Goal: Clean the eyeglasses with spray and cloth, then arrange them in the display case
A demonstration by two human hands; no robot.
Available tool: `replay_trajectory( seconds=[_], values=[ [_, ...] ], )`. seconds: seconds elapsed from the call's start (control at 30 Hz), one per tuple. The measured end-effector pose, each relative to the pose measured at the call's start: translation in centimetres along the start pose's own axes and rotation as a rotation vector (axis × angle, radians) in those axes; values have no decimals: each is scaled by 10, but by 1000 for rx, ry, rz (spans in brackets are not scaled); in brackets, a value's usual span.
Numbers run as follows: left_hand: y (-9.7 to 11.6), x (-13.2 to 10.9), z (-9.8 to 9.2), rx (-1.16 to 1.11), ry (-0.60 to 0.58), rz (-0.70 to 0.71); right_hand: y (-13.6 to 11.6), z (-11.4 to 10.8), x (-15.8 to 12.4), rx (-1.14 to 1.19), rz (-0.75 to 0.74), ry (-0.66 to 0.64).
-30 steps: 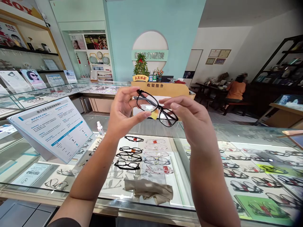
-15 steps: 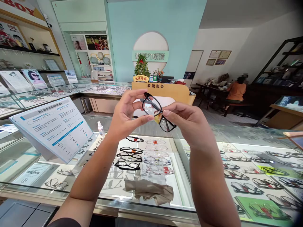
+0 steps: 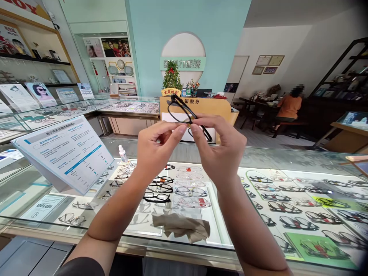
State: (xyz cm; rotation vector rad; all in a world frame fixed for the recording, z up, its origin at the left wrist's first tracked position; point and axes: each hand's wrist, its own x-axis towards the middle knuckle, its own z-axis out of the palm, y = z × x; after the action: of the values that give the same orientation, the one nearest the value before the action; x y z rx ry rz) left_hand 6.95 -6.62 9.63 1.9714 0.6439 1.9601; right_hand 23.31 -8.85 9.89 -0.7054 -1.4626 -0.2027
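Note:
Above a glass display counter I hold a pair of black-framed eyeglasses, tilted, with one lens rim up and to the left. My left hand pinches it near the bridge between thumb and forefinger. Thumb and fingers of my right hand close on the frame just beside that spot, partly covering the other lens. A dark temple arm shows behind the right fingers. Below my hands, a crumpled grey-brown cloth lies on the counter top.
The glass display counter holds rows of eyeglasses. A tented information board and a small white spray bottle stand at left. Behind are a wooden cashier desk and a seated person in orange.
The eyeglasses have turned and tilted more steeply. My left hand has come down and right, from around one lens to a pinch near the bridge; my right hand has shifted left.

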Motion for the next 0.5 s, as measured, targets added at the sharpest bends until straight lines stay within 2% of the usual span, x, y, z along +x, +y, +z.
replay_trajectory(
  seconds=[0.1, 0.27, 0.37, 0.5],
  values=[
    [-1, 0, 4, -45, 7, -66, -2, 7, -4, -70, -48, -19],
    [-5, 3, 4, -65, 88, -98, -3, 12, -7, -48, -48, -45],
    [-4, 5, 0, -53, 114, -104, -7, 14, -8, -49, -57, -81],
    [0, 9, -11, -20, 83, -100, -12, 10, -10, -46, -82, -98]
  ],
)
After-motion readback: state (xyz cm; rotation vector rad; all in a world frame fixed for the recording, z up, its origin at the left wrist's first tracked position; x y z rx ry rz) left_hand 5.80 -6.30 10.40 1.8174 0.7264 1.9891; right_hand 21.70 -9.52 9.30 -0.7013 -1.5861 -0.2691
